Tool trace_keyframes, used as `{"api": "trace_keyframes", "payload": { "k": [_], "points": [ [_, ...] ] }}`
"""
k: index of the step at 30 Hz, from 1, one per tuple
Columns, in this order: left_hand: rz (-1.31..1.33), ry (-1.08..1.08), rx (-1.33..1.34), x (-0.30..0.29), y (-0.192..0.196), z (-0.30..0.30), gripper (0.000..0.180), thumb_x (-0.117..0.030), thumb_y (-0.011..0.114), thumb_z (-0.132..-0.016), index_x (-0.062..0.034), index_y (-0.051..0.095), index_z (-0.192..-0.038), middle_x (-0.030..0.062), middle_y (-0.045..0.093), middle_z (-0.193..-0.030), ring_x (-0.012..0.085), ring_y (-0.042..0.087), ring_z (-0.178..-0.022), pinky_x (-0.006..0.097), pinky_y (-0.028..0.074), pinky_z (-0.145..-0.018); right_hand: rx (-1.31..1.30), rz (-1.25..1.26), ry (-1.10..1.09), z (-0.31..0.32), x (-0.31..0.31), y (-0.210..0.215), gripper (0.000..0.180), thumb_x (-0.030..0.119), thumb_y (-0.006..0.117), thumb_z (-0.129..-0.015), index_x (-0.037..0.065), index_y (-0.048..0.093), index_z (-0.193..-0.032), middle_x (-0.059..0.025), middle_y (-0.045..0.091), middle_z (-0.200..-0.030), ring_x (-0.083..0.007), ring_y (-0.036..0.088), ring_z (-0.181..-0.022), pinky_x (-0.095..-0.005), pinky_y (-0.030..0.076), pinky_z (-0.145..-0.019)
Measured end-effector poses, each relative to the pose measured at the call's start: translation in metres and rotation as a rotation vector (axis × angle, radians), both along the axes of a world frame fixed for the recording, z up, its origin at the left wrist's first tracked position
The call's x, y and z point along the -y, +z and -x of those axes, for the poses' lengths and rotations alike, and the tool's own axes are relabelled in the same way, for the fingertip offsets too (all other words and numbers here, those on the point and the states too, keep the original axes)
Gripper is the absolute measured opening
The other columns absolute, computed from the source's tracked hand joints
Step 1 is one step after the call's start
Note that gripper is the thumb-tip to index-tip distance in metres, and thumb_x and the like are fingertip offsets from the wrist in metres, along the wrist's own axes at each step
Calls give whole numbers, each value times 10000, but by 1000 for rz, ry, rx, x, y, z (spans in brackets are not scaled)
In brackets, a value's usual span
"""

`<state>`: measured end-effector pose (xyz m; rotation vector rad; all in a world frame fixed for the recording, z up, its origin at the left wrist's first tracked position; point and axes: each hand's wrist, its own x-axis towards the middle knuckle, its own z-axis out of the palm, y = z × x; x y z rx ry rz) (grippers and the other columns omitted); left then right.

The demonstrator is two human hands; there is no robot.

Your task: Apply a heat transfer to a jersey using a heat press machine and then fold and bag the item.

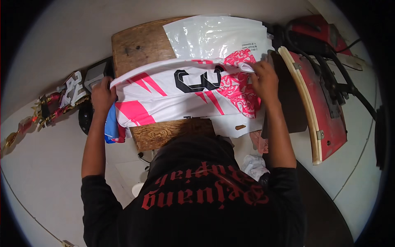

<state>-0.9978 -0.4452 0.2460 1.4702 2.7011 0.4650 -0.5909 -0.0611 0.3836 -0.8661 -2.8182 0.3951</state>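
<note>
A white and pink sports jersey (156,92) with a large black printed figure lies stretched sideways across a wooden table. My left hand (103,94) is closed on its left end, at the far corner. At the other end, near the pink swirl pattern, my right hand (264,80) pinches a white fold of the same jersey. Between the two hands the cloth's far edge is pulled fairly straight. Blue and red cloth (111,125) hangs at the table's left edge, just under the jersey.
White plastic packaging (214,35) covers the far right of the wooden table (138,47). A small brown piece (240,127) lies near the right front. Right of the table stands a red panel with a pale wooden edge (302,103). Trophies (51,103) stand at the left.
</note>
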Motion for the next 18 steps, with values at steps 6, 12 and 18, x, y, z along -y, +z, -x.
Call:
{"api": "trace_keyframes", "payload": {
  "k": [6,12,18],
  "points": [
    [76,118,196,46,-24,-73,457,-112,716,-765,-109,672,-1220,140,677,-957,339,655,-924,472,526,-817,307,182,-53,-75,86,-48,459,147,813,-779,127,722,-1229,-115,649,-1106,-318,612,-1082,-448,515,-929],
    [-135,267,276,42,-38,-110,671,-168,735,-799,-38,541,-1429,249,530,-1414,436,510,-1306,498,407,-1122,41,212,-283,-86,95,-76,454,161,761,-836,65,679,-1273,-164,617,-1244,-366,571,-1170,-458,475,-1024],
    [-411,736,664,25,-92,-80,636,-489,691,-976,55,642,-1302,170,710,-1091,296,654,-1047,372,484,-960,-110,-76,-676,-52,39,-124,628,357,711,-949,3,547,-1441,-230,559,-1367,-412,463,-1306,-556,402,-1078]
  ]
}}
